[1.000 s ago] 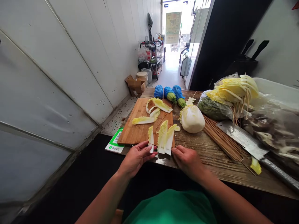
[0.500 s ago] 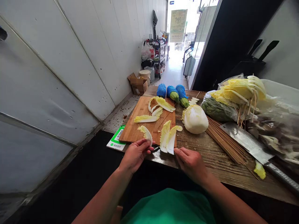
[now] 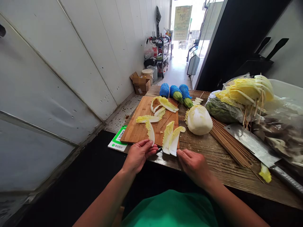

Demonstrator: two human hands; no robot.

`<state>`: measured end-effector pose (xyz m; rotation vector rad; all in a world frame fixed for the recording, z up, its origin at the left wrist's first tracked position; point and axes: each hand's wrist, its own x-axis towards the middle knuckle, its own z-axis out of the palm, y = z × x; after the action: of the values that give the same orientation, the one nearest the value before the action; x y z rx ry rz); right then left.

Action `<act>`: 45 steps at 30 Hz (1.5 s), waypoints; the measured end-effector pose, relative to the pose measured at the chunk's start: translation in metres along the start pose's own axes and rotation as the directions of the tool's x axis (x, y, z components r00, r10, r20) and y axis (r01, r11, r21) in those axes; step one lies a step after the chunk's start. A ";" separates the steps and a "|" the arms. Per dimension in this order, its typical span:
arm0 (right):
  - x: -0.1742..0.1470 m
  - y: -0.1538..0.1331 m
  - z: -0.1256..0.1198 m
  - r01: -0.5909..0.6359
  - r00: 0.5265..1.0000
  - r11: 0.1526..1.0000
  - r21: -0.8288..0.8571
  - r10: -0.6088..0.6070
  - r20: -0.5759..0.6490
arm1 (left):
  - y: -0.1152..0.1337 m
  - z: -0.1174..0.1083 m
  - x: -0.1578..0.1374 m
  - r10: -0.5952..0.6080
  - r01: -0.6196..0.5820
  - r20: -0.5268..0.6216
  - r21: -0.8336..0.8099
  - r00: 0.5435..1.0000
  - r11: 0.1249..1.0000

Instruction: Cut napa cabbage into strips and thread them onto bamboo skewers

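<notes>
Currently, a leaf strip [image 3: 151, 132] stands tip-up at the near edge of the board [image 3: 132, 132], its white base pinched in the left hand [image 3: 138, 156]: thumb and forefinger are closed on it, the other fingers loosely curled. Just to the right, two strips [image 3: 174, 142] lie side by side, white ends reaching the board's near edge. The right hand [image 3: 195, 162] is curled nearly into a fist beside those ends; what it grips is hidden, so I cannot tell, though a stick seems likely.

The step looks like threading strips one after another; the next move seems to call for lining up the held base with the pair without splitting it.

More strips [image 3: 148, 119] lie farther back on the board, with netted squash [image 3: 178, 96] beyond. To the right are a cabbage [image 3: 199, 120], a bundle of sticks [image 3: 233, 145], a cleaver [image 3: 248, 143] and heaped skewered leaves [image 3: 248, 91].

At the board's left corner, a green-and-white card [image 3: 118, 142] reads 微信支付, with a QR code above. Far off, a bag [image 3: 151, 49] carries red lettering and a poster [image 3: 182, 23] some print, neither legible.
</notes>
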<state>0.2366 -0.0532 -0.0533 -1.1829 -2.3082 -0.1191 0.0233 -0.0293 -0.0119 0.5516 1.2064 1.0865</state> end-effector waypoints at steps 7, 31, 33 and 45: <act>-0.002 0.002 0.003 -0.002 1.000 1.000 -0.003 0.002 -0.010 | 0.002 -0.001 -0.003 0.003 -0.003 0.018 0.008 1.000 1.000; -0.001 0.002 0.002 0.029 0.999 1.000 -0.008 -0.029 -0.024 | 0.000 -0.001 -0.005 0.021 -0.023 0.088 0.019 0.996 1.000; -0.002 0.002 0.003 0.028 0.999 0.999 -0.017 -0.029 -0.024 | 0.001 0.000 -0.006 0.015 -0.016 0.098 0.013 0.995 1.000; -0.001 0.001 0.002 0.055 0.996 0.998 -0.037 -0.057 -0.066 | 0.004 0.005 -0.007 -0.062 0.066 0.064 -0.065 0.996 0.996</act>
<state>0.2374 -0.0528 -0.0557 -1.1147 -2.2893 -0.2178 0.0262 -0.0331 -0.0038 0.4887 1.1224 1.0444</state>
